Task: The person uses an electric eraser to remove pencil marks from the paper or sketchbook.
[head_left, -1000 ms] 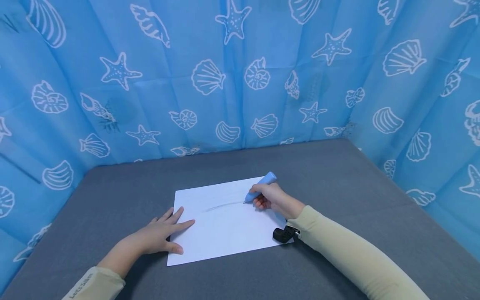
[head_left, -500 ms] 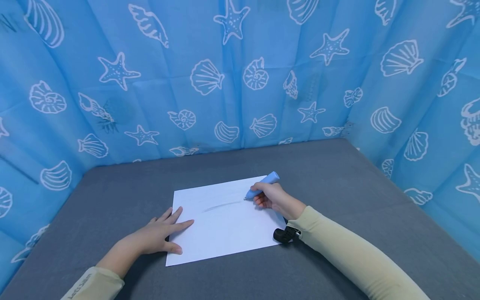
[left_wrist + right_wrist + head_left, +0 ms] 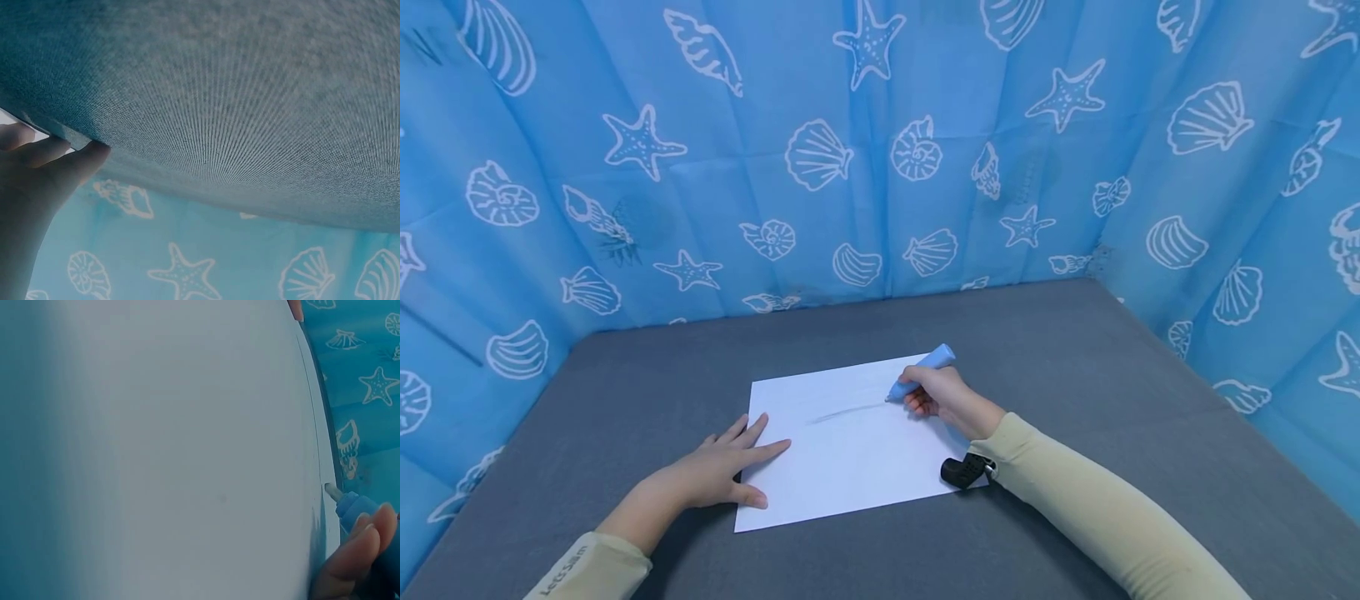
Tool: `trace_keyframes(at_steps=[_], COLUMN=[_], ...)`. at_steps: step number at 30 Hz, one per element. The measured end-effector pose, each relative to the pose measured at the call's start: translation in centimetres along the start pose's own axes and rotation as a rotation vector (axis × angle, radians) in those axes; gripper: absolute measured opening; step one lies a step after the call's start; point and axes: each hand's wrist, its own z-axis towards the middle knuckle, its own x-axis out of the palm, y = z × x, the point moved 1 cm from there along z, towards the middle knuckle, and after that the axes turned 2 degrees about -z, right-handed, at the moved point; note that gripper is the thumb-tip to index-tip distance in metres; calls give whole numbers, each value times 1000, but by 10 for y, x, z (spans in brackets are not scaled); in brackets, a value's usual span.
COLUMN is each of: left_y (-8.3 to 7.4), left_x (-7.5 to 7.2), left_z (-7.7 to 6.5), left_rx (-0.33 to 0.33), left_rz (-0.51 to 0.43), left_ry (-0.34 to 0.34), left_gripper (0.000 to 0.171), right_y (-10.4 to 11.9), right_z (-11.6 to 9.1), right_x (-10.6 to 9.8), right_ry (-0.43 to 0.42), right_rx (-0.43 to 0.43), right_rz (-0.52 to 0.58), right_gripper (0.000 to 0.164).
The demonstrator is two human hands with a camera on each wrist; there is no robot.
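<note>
A white sheet of paper (image 3: 850, 467) lies on the grey cloth with a thin grey line (image 3: 842, 412) drawn across its upper middle. My right hand (image 3: 943, 396) pinches a thick blue marker (image 3: 934, 358), tilted with its tip at the line's right end. In the right wrist view the marker's (image 3: 353, 506) grey tip is at the paper, and whether it touches is hard to tell. My left hand (image 3: 718, 467) rests with spread fingers on the sheet's left edge. The left wrist view shows several of its fingers (image 3: 81, 161) at the cloth and paper edge.
Grey cloth (image 3: 1037, 333) covers the table around the sheet. A blue curtain (image 3: 730, 183) with white shells and starfish hangs behind and along both sides. A black wrist camera (image 3: 964, 472) sits under my right wrist, over the paper's lower right corner.
The marker's tip rises slightly off the line's right end, then comes back down close to it. The left hand and the paper stay in place.
</note>
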Motion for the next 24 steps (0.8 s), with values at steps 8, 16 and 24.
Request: trace_keyframes(at_steps=[8,16,24], left_y=[0,0,-1], left_x=[1,0,-1], left_z=[0,-1,0], left_rx=[-7,4,17], left_rz=[-3,-17,-22], left_ry=[-1,-2,0], left_gripper=[83,83,83], right_y=[1,2,3], right_z=[1,0,-3], right_x=[1,1,-4], right_ry=[10,-4,1], right_rx=[18,13,19], right_rz=[-27,-49,-73], right_gripper=[16,17,17])
